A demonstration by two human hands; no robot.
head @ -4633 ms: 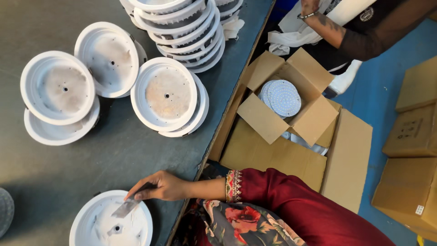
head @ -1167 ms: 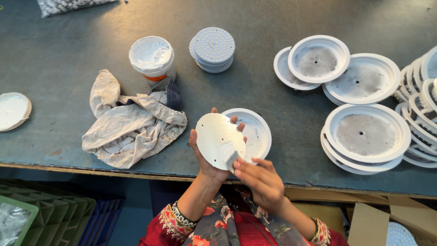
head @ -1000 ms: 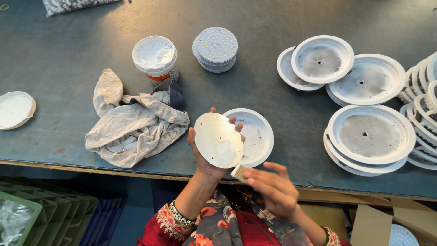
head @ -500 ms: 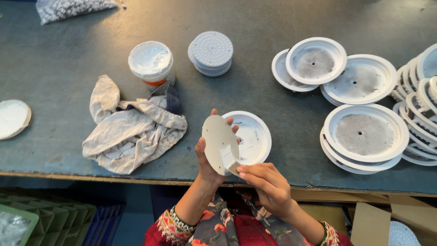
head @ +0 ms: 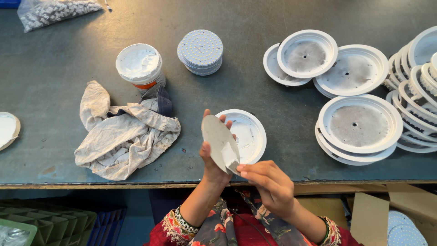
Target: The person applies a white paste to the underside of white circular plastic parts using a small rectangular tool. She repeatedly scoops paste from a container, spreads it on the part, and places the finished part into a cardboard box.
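i see my left hand (head: 213, 166) holding a disc (head: 220, 142) above the table edge (head: 91, 185), housing (head: 246, 135) just behind, rag (head: 124, 134) left, stacked housings (head: 359, 123) right.

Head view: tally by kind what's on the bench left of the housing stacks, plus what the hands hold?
Disc in left hand, scraper in right hand.
Disc in hand: 1
Scraper: 1
Open housing: 1
Stack of dotted discs: 1
Paste tub: 1
Rag: 1
Bag of small parts: 1
Lid: 1
Total: 8
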